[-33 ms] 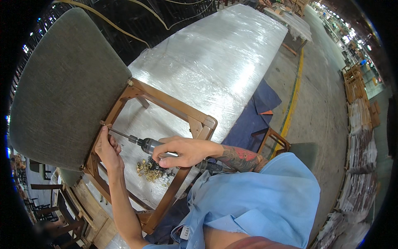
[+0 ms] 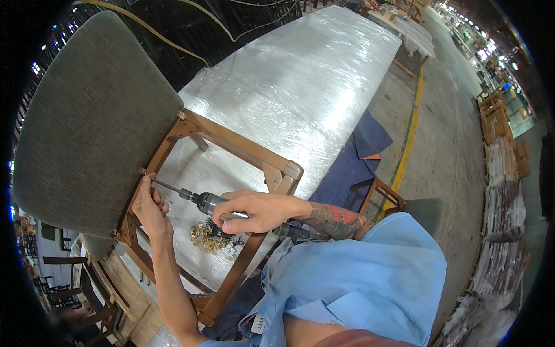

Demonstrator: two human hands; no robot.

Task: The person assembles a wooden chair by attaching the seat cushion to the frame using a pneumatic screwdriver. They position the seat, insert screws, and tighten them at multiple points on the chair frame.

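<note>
Drill [image 2: 207, 202] in grey and black sits in the right hand [image 2: 251, 209], whose fingers are curled around its body, gripping it. Its long bit [image 2: 166, 185] points up and left, over the opening of a brown wooden frame [image 2: 243, 144], toward the edge of a grey padded panel [image 2: 95, 121]. The left hand [image 2: 152, 213] is at the tip of the bit, fingers bent and thumb close to the forefinger; I cannot tell whether they pinch the bit or a small part there. Just above these fingertips, a small metal bracket [image 2: 143, 170] is at the panel's edge, and another bracket [image 2: 181, 114] is at the frame's upper corner. The panel stands along the left side of the frame, which rests on a counter [image 2: 300, 75] covered in shiny clear film. Below the drill, inside the frame's opening, a loose pile of gold-coloured metal pieces [image 2: 207, 238] lies on the film beside dark ones. Dark blue cloth [image 2: 370, 136] hangs at the counter's right side. Beyond it, a yellow line [image 2: 411, 136] runs along the grey floor [image 2: 448, 127], and a wooden chair [image 2: 381, 194] is near the person's light blue shirt [image 2: 358, 277]. Pale hoses [image 2: 150, 26] trail behind the counter.
</note>
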